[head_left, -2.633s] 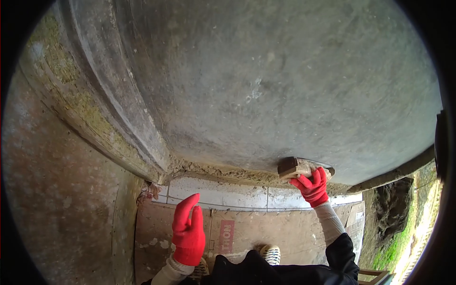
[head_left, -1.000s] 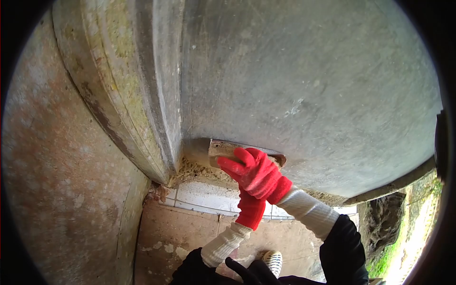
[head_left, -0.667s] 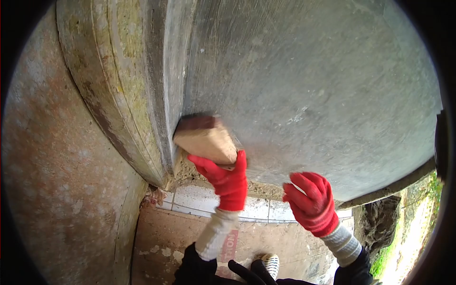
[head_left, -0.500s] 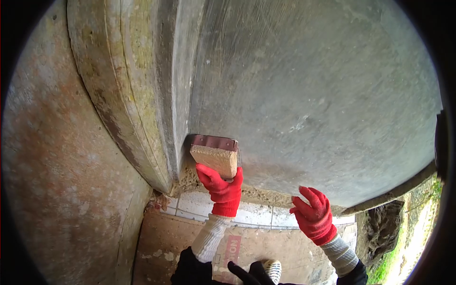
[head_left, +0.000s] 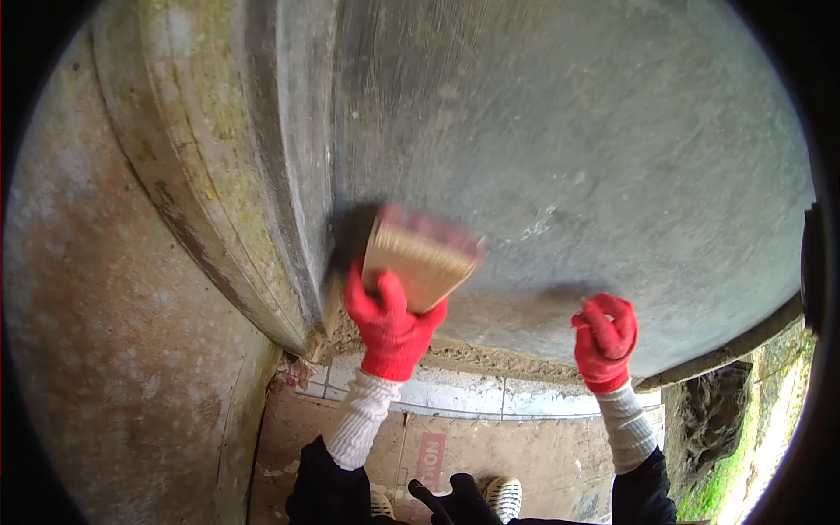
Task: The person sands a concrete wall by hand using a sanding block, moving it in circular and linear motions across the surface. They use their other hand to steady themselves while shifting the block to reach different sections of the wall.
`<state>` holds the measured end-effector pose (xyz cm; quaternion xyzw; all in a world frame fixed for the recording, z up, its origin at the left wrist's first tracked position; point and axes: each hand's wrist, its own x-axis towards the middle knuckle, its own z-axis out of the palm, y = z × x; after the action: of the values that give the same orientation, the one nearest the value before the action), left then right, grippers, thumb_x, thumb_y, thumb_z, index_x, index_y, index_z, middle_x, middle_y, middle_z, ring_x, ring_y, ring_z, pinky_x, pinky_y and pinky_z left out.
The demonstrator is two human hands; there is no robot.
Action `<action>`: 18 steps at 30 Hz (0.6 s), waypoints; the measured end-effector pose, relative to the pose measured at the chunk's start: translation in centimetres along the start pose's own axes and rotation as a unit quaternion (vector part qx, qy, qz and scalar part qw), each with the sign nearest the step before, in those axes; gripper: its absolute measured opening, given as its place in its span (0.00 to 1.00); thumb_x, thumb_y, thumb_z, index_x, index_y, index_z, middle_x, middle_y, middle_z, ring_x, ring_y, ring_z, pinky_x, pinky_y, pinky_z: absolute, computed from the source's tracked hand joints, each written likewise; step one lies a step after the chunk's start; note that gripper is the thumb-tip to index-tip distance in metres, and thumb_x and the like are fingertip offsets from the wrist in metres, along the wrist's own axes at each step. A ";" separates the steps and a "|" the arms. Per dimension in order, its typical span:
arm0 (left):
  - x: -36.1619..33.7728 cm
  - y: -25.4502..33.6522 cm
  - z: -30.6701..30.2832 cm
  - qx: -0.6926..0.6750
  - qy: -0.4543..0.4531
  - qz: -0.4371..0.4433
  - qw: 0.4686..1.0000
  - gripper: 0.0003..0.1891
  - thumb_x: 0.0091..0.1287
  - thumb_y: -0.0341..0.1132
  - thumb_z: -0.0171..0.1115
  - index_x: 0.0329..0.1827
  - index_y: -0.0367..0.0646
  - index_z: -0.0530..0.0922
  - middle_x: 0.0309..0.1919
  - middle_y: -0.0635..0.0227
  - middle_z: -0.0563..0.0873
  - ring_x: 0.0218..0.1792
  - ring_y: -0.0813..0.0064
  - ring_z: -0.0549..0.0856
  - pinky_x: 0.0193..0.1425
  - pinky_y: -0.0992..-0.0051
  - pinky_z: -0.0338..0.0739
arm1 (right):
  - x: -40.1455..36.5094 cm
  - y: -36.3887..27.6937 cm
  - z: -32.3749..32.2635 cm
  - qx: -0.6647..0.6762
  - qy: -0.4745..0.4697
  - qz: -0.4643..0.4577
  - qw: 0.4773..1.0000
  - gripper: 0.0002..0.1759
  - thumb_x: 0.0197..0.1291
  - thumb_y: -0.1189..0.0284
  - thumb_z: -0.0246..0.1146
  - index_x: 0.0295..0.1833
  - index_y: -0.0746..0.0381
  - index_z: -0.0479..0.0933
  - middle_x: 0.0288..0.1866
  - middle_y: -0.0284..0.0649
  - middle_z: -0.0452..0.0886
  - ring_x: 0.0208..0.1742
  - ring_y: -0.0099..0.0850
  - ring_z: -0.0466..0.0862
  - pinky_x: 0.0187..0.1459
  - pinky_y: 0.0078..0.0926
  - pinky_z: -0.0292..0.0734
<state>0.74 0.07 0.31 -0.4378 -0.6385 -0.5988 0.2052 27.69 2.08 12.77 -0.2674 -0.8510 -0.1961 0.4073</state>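
Left hand clamped on block, 8 o'clock on grey surface. Press evenly, knuckles clear of ledge. Right hand, block's 4 o'clock: fingers curled, can't tell if holding anything.

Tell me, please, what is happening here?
A person stands by a large grey surface. The red-gloved left hand holds a tan block with a reddish-brown face close to it; blur hides whether they touch. The right hand, also red-gloved, is apart from the block, fingers curled; I cannot tell if it holds anything.
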 end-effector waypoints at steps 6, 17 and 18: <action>-2.4 -2.3 0.8 0.001 0.040 0.102 0.994 0.53 0.47 0.44 0.76 0.72 0.54 0.46 0.61 0.41 0.63 0.51 0.44 0.74 0.46 0.52 0.73 | 1.6 2.3 1.0 -0.065 0.056 -0.075 0.994 0.28 0.33 0.85 0.66 0.48 0.59 0.81 0.31 0.35 0.79 0.27 0.33 0.76 0.28 0.30 0.71; -1.0 -1.6 0.0 0.038 -0.005 0.104 0.994 0.58 0.47 0.42 0.76 0.75 0.47 0.42 0.65 0.40 0.55 0.62 0.40 0.64 0.60 0.49 0.67 | 1.3 2.9 2.4 -0.144 0.069 -0.100 0.982 0.27 0.34 0.77 0.72 0.48 0.52 0.82 0.22 0.28 0.71 0.20 0.30 0.70 0.23 0.29 0.62; -5.2 -4.5 0.8 0.005 -0.047 0.024 0.999 0.59 0.47 0.42 0.76 0.75 0.48 0.41 0.66 0.40 0.54 0.62 0.40 0.64 0.60 0.50 0.67 | 1.3 2.8 2.5 -0.150 0.090 -0.105 0.979 0.27 0.34 0.77 0.72 0.48 0.52 0.82 0.23 0.28 0.71 0.21 0.30 0.70 0.23 0.29 0.63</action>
<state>0.13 -0.32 -6.54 -0.4794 -0.6398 -0.5693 0.1916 27.27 6.05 12.68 -0.2156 -0.7952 -0.3865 0.4145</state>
